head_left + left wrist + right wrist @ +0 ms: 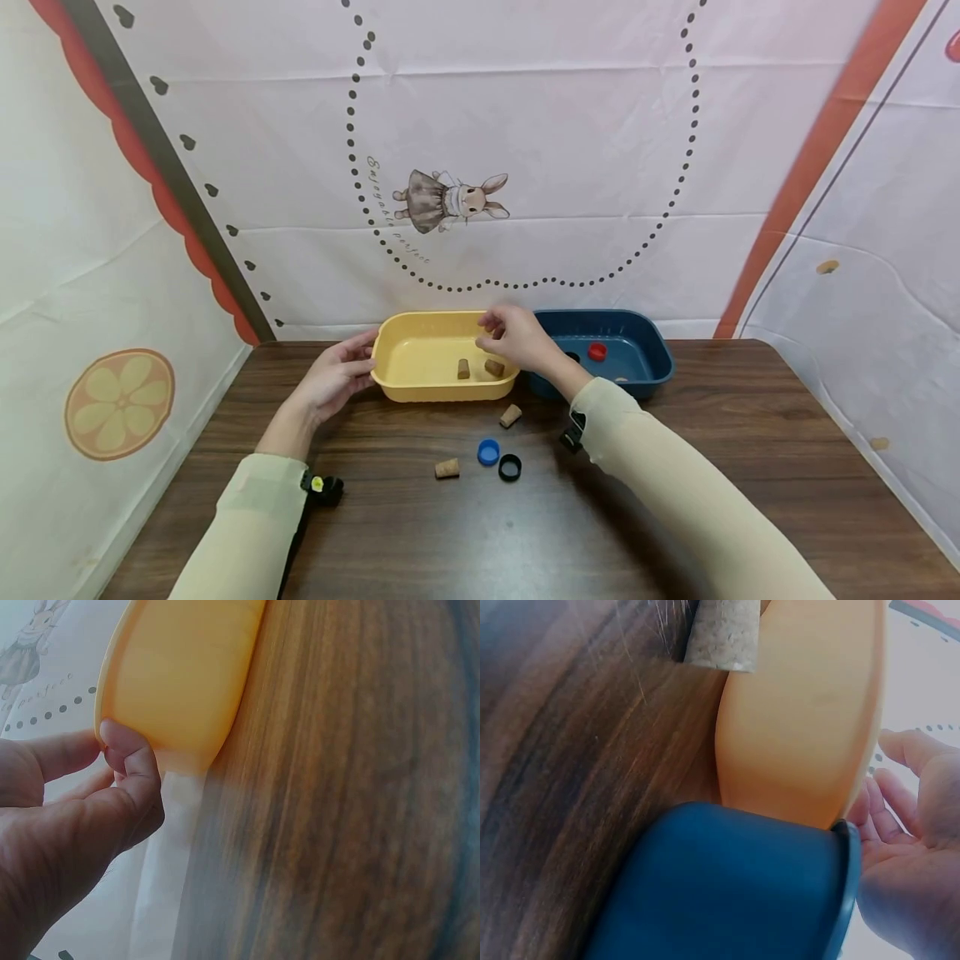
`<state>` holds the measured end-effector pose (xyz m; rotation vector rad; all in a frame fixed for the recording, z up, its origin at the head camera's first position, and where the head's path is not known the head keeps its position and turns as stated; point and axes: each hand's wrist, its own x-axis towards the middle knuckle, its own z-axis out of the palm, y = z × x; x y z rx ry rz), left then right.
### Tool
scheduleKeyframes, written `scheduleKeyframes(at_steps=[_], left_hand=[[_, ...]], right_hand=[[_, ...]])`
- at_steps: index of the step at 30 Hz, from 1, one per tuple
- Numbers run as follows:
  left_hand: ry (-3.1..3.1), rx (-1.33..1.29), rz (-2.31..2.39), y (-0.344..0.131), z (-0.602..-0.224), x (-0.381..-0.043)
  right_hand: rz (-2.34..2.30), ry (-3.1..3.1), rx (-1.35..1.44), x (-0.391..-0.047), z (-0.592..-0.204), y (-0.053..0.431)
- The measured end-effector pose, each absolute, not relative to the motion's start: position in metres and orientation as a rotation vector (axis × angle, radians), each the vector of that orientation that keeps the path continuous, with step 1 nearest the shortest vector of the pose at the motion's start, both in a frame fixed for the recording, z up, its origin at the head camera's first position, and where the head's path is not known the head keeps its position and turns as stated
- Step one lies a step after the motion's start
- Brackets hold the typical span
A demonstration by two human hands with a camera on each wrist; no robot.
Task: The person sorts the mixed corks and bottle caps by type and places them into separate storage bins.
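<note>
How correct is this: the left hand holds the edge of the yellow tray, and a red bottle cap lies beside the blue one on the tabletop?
Not fully: the head view shows a black bottle cap, not a red one, beside the blue bottle cap on the tabletop. The left hand does hold the edge of the yellow tray.

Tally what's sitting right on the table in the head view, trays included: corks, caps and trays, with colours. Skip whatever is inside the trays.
Corks: 2
Blue cap: 1
Black cap: 1
Yellow tray: 1
Dark blue tray: 1
Total in sight: 6
</note>
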<state>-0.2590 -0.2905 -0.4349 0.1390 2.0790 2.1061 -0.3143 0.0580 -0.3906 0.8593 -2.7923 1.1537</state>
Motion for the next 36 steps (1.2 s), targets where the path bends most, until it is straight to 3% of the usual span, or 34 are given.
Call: scheduleKeyframes(at_steps=[19, 36], left_hand=[[2.085, 0.146, 2.102, -0.29, -0.435, -0.26], [2.082, 0.135, 2.097, -0.29, -0.435, -0.26]], right_hand=[[1.17, -2.685, 0.746, -0.259, -0.382, 0.075], [1.178, -2.677, 0.686, -0.217, -0.401, 0.102]])
